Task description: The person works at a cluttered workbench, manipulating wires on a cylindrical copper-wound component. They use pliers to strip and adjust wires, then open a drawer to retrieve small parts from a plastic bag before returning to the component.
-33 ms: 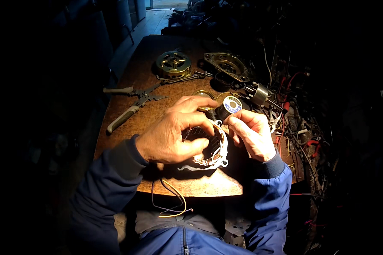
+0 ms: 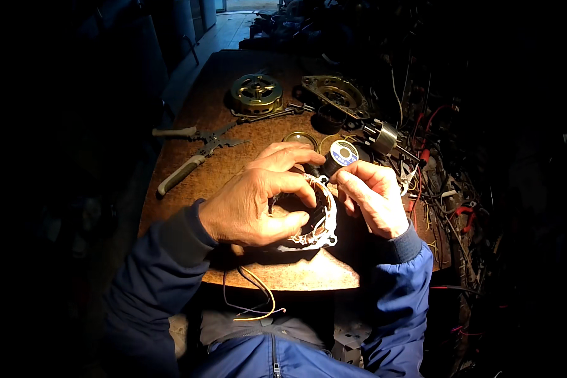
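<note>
A motor stator [image 2: 329, 234], a pale ring with copper windings and white lacing inside, rests on the table in front of me. Over its left side and rim curls my left hand [image 2: 258, 195], its thumb and index finger reaching into the bore with a gap between them. At the ring's far right edge, my right hand [image 2: 372, 195] pinches thumb against index finger; whatever is between them is too fine to make out. Just beyond those fingertips stands a dark spool [image 2: 344, 153] with a white and blue label. Yellow and dark lead wires [image 2: 258, 286] hang over the table's near edge.
Wire-stripping pliers [image 2: 201, 148] lie open at left. Farther back are a round brass-coloured motor cover [image 2: 257, 93], long bolts [image 2: 274, 115] and a second end cover [image 2: 337, 96]. A rotor with shaft [image 2: 382, 137] sits at right, beside tangled wires [image 2: 447, 211] and red-handled pliers [image 2: 465, 213].
</note>
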The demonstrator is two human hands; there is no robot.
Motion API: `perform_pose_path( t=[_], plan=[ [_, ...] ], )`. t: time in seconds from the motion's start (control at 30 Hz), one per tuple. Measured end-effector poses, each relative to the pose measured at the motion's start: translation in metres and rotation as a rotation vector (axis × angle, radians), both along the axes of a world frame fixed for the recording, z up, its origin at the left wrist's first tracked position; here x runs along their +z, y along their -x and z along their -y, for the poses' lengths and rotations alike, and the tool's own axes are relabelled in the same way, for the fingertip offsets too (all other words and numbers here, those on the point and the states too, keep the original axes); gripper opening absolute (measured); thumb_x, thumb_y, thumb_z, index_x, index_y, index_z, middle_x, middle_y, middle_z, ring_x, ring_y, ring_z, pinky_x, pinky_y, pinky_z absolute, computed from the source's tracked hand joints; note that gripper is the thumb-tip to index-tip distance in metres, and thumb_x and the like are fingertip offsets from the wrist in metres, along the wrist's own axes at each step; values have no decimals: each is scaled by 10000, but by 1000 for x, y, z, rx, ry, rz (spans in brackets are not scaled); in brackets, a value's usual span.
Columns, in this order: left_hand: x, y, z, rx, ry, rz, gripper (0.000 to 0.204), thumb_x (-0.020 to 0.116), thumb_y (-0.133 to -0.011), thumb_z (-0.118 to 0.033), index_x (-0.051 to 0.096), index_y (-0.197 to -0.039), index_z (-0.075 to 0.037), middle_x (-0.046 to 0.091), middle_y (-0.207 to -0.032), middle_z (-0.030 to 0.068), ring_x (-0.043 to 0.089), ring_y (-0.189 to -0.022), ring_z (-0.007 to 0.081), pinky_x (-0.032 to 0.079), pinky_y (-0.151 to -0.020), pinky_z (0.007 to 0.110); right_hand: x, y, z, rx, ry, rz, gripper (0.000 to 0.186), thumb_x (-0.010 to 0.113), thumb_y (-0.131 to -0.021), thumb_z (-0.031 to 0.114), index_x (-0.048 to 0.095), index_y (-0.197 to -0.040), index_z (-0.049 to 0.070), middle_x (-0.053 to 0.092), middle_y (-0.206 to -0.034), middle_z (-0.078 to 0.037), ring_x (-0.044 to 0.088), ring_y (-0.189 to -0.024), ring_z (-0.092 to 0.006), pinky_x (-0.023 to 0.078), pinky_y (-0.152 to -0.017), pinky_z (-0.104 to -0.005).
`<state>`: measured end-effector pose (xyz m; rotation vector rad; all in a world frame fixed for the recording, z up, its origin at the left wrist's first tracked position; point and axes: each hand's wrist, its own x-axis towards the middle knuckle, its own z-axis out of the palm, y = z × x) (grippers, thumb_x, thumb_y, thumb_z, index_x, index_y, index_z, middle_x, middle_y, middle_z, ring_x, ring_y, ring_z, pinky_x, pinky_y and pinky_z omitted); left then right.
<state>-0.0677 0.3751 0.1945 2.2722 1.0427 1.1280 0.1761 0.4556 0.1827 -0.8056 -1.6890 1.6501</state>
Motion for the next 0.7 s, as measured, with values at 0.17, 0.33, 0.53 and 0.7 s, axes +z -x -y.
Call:
perform_pose_path(
  t=[0.17, 0.33, 0.53, 0.7],
  plan=[
    [2, -2, 3, -39, 5, -75, 242, 821, -715, -128, 781, -952, -103, 592, -1477, 171, 406, -1487, 435, 306, -1215, 568, -2, -1, -2, 38, -21, 9, 225, 672, -1044, 184, 712, -1027, -36, 630, -762, 30, 521, -605, -28, 428, -542, -207],
    [5, -11, 6, -40, -18, -73, 175, 819, -761, -134, 780, -928, -99, 630, -1427, 163, 422, -1476, 435, 311, -1214, 571, -6, -2, -4, 61, -30, 13, 224, 683, -1034, 181, 717, -1065, -38, 646, -773, 17, 539, -599, -35, 433, -532, -206],
    [2, -17, 10, 15, 23, -57, 74, 787, -811, -109, 775, -878, -80, 686, -1339, 159, 455, -1453, 432, 316, -1210, 568, -3, -5, -3, 98, -28, 3, 232, 707, -1014, 194, 718, -1075, -30, 648, -777, 29, 542, -622, -27, 433, -550, -203],
    [3, -15, 7, -7, 36, -69, 75, 763, -816, -83, 781, -888, -83, 675, -1362, 152, 439, -1467, 425, 314, -1212, 566, -4, -9, -4, 128, -15, -2, 203, 716, -990, 170, 719, -1064, -20, 669, -793, 16, 558, -639, -30, 440, -553, -206]
  ],
)
